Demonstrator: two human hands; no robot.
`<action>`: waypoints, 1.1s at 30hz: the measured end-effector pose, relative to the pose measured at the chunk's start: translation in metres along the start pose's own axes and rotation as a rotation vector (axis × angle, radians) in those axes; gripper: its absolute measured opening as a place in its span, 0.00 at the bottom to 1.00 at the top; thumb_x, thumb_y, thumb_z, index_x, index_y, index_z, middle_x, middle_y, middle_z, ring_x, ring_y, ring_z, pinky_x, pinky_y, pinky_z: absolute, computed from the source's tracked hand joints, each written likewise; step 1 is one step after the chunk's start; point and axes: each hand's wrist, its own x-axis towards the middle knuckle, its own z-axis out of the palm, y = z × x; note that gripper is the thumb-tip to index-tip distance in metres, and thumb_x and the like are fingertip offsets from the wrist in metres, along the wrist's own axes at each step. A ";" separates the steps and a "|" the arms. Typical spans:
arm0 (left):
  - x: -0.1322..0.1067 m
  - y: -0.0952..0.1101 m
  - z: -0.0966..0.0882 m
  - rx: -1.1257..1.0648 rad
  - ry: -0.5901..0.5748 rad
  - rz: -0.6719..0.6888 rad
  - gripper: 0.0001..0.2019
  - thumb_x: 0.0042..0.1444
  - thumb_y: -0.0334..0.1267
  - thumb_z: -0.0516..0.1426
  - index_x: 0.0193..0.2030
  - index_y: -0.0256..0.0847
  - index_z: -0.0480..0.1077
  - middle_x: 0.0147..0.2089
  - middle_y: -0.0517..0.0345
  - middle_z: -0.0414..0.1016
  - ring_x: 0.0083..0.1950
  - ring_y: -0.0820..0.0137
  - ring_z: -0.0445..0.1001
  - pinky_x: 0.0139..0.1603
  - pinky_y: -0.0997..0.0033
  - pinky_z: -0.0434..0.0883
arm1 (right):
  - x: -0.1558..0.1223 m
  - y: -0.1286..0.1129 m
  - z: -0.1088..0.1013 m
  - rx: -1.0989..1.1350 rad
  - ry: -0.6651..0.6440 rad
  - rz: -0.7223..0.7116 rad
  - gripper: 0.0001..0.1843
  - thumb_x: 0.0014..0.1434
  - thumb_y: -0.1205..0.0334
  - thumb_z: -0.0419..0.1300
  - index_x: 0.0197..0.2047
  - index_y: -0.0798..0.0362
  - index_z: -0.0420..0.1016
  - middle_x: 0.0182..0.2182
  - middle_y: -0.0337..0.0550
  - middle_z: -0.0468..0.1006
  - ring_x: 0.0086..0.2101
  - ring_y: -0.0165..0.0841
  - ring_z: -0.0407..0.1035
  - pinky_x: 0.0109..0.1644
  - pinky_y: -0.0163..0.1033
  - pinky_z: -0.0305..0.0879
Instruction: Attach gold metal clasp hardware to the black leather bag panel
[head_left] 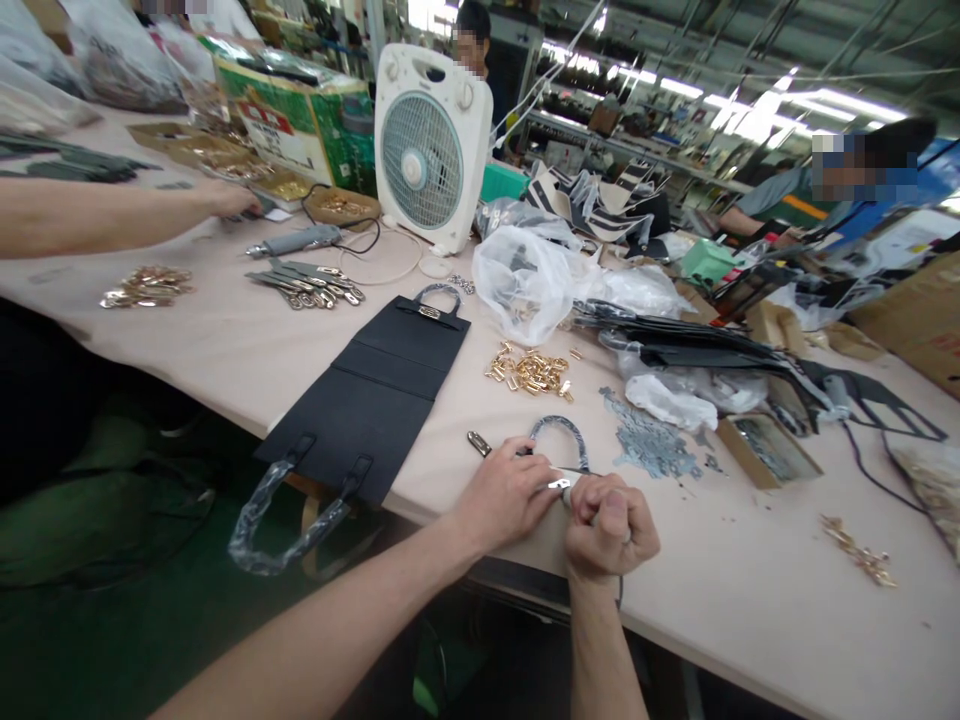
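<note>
Grey tool (567, 497) in fisted right hand (610, 526) — left hand (507, 495) palm-down

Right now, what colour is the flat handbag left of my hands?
The handbag is black, clearest in the head view.

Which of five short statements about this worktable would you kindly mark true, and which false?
1. The white fan stands on the table. True.
2. The black bag piece lies right of the heap of gold-coloured hardware. False: it lies to the left.
3. The right hand is spread flat. False: it is curled shut around what looks like a tool, mostly hidden.
4. The left hand has its fingers beside a small shiny metal piece. True.
5. The small cardboard box on the right is closed. False: it is open, with greyish pieces inside.
</note>
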 end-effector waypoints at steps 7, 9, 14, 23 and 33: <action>0.000 -0.001 -0.001 -0.004 0.011 -0.015 0.09 0.69 0.41 0.59 0.52 0.45 0.77 0.49 0.54 0.82 0.62 0.58 0.71 0.69 0.52 0.69 | 0.007 -0.002 -0.004 0.051 -0.002 0.035 0.15 0.65 0.63 0.59 0.25 0.50 0.69 0.17 0.30 0.59 0.16 0.26 0.53 0.20 0.34 0.52; 0.000 -0.001 -0.002 -0.003 0.005 -0.017 0.09 0.70 0.42 0.59 0.52 0.44 0.78 0.49 0.54 0.82 0.62 0.58 0.71 0.68 0.52 0.69 | 0.006 -0.003 -0.005 0.063 -0.012 0.039 0.15 0.65 0.64 0.59 0.25 0.51 0.69 0.17 0.30 0.60 0.16 0.26 0.53 0.20 0.34 0.52; 0.000 0.001 -0.004 -0.007 0.003 -0.031 0.09 0.70 0.40 0.58 0.52 0.44 0.77 0.48 0.54 0.82 0.62 0.57 0.71 0.67 0.52 0.69 | 0.002 -0.001 -0.003 0.062 -0.006 0.034 0.14 0.64 0.64 0.59 0.25 0.51 0.70 0.17 0.31 0.60 0.16 0.26 0.53 0.19 0.35 0.52; 0.000 -0.001 -0.003 -0.032 0.006 -0.033 0.08 0.70 0.41 0.58 0.50 0.46 0.77 0.46 0.54 0.81 0.62 0.58 0.71 0.67 0.53 0.69 | 0.007 0.006 0.006 -0.117 -0.034 0.090 0.20 0.68 0.59 0.60 0.24 0.49 0.65 0.17 0.31 0.61 0.16 0.27 0.55 0.19 0.35 0.52; 0.001 -0.006 0.002 0.002 0.014 -0.002 0.08 0.71 0.41 0.57 0.50 0.44 0.76 0.49 0.54 0.81 0.61 0.60 0.73 0.71 0.52 0.66 | 0.035 0.009 0.012 -0.301 -0.165 0.300 0.22 0.70 0.50 0.60 0.25 0.51 0.69 0.16 0.31 0.64 0.17 0.26 0.59 0.21 0.33 0.55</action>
